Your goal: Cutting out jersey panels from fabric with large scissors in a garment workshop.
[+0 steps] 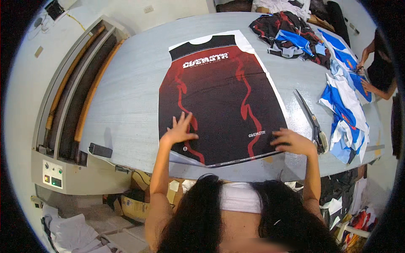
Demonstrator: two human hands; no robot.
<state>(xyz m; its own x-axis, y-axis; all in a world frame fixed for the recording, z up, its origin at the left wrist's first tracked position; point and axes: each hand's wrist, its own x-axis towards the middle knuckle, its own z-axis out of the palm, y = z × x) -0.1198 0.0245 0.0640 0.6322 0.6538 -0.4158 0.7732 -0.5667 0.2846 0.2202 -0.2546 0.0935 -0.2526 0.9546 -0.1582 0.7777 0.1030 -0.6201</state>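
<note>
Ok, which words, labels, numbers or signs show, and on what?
Wording placed, not copied.
Shirt panel, top: big white lettering, clear; a tiny line below, too small to read.
Panel, lower right: small white lettering.
Panel, lower left: white round mark.
Panel, bottom edge: tiny print, mostly too small.
Machine controls: too small.
Yellow box: blurred print.

A pale-grey table (126, 88) carries a flat black-and-red fabric panel (215, 99) at centre, dark-bladed metal scissors (312, 119) and blue-and-white cloth pieces (348, 110) right, crumpled black-and-red garments (280, 24) upper right.
</note>
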